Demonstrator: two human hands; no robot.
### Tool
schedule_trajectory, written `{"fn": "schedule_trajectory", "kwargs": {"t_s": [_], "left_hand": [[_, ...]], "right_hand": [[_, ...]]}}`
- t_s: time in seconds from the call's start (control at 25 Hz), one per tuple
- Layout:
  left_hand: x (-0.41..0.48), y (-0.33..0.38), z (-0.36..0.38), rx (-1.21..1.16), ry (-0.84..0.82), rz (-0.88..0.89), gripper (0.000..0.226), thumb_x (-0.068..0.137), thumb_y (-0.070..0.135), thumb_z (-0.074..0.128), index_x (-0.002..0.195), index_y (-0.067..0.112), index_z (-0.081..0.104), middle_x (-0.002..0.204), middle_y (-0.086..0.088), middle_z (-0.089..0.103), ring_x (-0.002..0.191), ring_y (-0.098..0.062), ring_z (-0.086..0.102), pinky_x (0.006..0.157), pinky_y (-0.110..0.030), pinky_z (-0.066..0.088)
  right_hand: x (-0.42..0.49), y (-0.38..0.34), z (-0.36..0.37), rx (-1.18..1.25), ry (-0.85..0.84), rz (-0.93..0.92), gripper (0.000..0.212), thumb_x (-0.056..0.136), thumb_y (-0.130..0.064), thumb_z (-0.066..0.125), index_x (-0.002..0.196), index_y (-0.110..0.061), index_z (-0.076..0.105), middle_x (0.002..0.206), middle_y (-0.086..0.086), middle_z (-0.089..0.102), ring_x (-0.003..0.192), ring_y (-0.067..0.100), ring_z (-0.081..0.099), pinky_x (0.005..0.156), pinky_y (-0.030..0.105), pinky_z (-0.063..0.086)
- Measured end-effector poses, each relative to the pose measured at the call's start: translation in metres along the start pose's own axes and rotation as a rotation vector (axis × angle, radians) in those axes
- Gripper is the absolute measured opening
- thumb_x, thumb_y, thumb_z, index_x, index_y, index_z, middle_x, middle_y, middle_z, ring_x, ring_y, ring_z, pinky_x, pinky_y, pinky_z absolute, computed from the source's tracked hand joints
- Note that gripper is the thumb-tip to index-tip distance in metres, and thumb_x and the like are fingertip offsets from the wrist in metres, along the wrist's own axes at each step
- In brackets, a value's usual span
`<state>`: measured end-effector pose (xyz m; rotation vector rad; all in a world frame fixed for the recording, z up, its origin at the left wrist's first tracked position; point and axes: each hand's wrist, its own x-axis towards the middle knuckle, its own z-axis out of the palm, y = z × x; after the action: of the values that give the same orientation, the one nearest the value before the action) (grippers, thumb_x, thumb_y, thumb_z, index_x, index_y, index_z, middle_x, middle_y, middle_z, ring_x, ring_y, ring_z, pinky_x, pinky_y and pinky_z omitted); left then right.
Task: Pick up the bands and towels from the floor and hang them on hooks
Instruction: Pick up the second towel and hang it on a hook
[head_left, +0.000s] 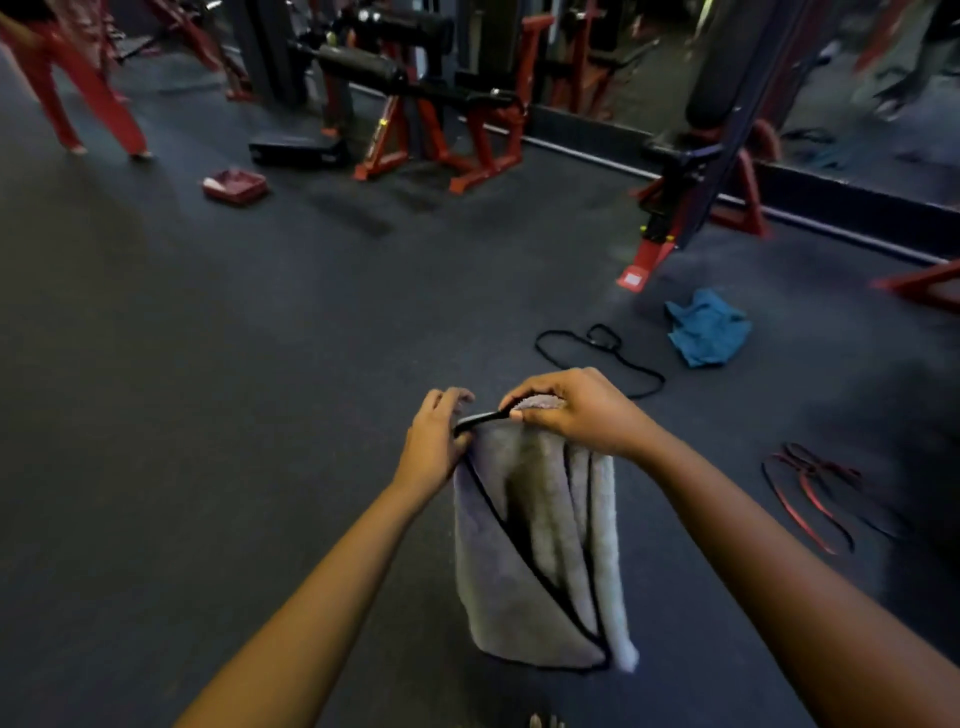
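A grey towel (540, 545) with black trim hangs in front of me, held by its top edge. My left hand (436, 441) pinches the left end of that edge and my right hand (566, 410) grips the right end. On the dark floor beyond lie a thin black band (597, 353), looped, and a crumpled blue towel (709, 330) to its right. A red-and-black band (815, 493) lies tangled on the floor at the right. No hooks are in view.
Red-framed gym machines (447, 130) stand along the back, with a mirror wall (857, 104) behind and another red machine base (675, 218) near the blue towel. A red tray (235, 184) sits on the floor at the back left. A person in red trousers (78, 88) stands far left.
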<state>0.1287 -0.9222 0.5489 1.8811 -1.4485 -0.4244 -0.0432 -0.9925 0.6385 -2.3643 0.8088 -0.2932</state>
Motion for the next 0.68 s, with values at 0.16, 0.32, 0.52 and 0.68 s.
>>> {"fn": "schedule_trajectory", "kwargs": {"t_s": [0.16, 0.32, 0.52, 0.68], "left_hand": [[-0.002, 0.013, 0.007, -0.199, -0.233, 0.034, 0.020, 0.087, 0.001, 0.050, 0.099, 0.010, 0.063, 0.093, -0.010, 0.063, 0.086, -0.022, 0.061, 0.073, -0.021, 0.043], [-0.026, 0.074, 0.015, -0.455, -0.805, 0.096, 0.014, 0.093, 0.009, 0.042, 0.093, 0.008, 0.056, 0.082, 0.002, 0.055, 0.069, 0.007, 0.053, 0.070, -0.010, 0.040], [-0.038, 0.163, 0.031, -0.389, -0.818, 0.563, 0.024, 0.087, 0.033, 0.053, 0.075, 0.014, 0.058, 0.070, 0.009, 0.050, 0.065, 0.004, 0.044, 0.064, -0.021, 0.037], [-0.067, 0.230, 0.038, -0.423, -0.858, 0.728, 0.029, 0.093, 0.022, 0.045, 0.077, 0.000, 0.055, 0.072, 0.000, 0.047, 0.069, -0.003, 0.042, 0.064, -0.020, 0.034]], "right_hand": [[-0.067, -0.001, -0.006, 0.033, 0.192, 0.167, 0.014, 0.086, -0.024, 0.061, 0.096, -0.028, 0.070, 0.095, -0.017, 0.069, 0.087, -0.014, 0.057, 0.077, -0.002, 0.035], [-0.134, 0.005, -0.007, 0.000, 0.505, 0.384, 0.010, 0.089, -0.029, 0.057, 0.096, -0.026, 0.064, 0.091, -0.017, 0.062, 0.090, 0.000, 0.056, 0.070, 0.004, 0.035], [-0.210, 0.008, -0.007, 0.229, 0.704, 0.439, 0.009, 0.083, -0.023, 0.065, 0.088, -0.020, 0.059, 0.081, -0.012, 0.057, 0.078, -0.003, 0.050, 0.071, 0.015, 0.038], [-0.284, 0.029, 0.030, 0.484, 0.784, 0.619, 0.026, 0.072, -0.032, 0.075, 0.070, -0.009, 0.062, 0.069, -0.006, 0.054, 0.065, 0.000, 0.046, 0.058, 0.023, 0.036]]}}
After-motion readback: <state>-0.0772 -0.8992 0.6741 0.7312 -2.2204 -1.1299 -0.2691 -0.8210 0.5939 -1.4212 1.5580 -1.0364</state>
